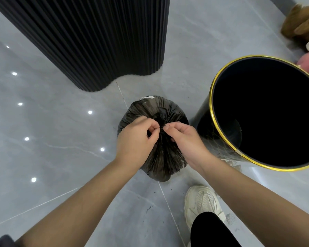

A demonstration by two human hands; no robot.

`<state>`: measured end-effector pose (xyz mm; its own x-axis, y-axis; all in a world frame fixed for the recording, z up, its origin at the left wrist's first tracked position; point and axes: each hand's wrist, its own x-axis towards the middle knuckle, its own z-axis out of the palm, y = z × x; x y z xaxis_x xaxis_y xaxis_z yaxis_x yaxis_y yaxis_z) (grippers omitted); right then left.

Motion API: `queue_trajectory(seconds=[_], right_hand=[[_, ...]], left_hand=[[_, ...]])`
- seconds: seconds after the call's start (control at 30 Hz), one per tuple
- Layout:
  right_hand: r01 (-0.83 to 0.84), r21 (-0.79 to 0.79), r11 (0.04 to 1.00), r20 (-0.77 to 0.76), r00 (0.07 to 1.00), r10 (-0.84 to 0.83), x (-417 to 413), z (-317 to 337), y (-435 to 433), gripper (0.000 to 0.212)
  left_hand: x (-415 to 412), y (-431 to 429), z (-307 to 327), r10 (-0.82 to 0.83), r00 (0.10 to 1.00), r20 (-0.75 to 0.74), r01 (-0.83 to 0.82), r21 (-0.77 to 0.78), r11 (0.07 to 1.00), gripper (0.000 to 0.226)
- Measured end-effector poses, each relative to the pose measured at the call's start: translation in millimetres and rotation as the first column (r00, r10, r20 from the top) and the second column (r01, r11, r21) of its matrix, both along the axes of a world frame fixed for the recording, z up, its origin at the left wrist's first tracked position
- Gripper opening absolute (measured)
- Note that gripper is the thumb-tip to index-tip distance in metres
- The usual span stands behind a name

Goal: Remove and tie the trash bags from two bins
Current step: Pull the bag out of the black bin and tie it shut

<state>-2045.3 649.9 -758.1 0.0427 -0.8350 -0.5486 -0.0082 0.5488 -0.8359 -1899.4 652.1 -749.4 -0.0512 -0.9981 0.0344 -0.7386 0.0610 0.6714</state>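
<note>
here, both hands' grip pinches bag [161, 111] neck.

Both hands [135, 138] [184, 139] pinching trash bag [161, 157] neck

The neck of the trash bag [150, 109] is mostly hidden where the left hand [136, 138] and the right hand [185, 139] pinch it. The bin [203, 128] is cut by the right edge, and its inside is too dark to read. A blurred brown thing [300, 22] is cut off at the upper right.

Glossy grey marble-look floor tiles [61, 157], ceiling-light reflections [14, 73], black fluted base [100, 36]
</note>
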Motion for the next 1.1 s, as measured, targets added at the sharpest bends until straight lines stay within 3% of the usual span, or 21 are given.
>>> queue_trajectory(seconds=[0.1,0.23,0.43,0.6,0.73,0.87,1.0,1.1], right_hand=[[0.050,-0.008,0.999,0.025,0.998,-0.050,0,1,-1,0.011],[0.068,-0.095,0.993,0.020,0.998,-0.066,0,3,-1,0.013],[0.085,-0.222,0.971,-0.067,0.992,-0.103,4,1,2,0.017],[0.120,-0.151,0.981,-0.141,0.980,-0.141,9,1,-4,0.008],[0.131,-0.016,0.991,-0.135,0.982,-0.131,13,4,-10,0.012],[0.161,0.119,0.980,-0.023,0.987,-0.159,14,12,-11,0.020],[0.189,0.261,0.947,-0.030,0.982,-0.188,15,15,-16,0.017],[0.127,0.152,0.980,-0.074,0.990,-0.117,12,14,-17,0.021]], left_hand=[[-4,0,3,0.023,0.998,-0.061,-0.020,0.053,0.998,0.008],[-11,-4,11,0.233,0.934,-0.273,-0.142,0.315,0.938,0.006],[-17,-17,15,0.415,0.848,-0.330,-0.173,0.568,0.805,0.006],[-22,-16,11,0.335,0.885,-0.324,-0.170,0.445,0.879,0.004],[-18,-11,1,0.150,0.966,-0.210,-0.116,0.166,0.979,0.004],[-11,-4,-7,0.009,0.994,-0.113,-0.021,-0.099,0.995,0.005],[-4,-5,-14,-0.058,0.995,-0.076,0.049,-0.114,0.992,0.006],[-4,-12,-11,-0.059,0.996,-0.062,0.057,-0.025,0.998,0.005]])
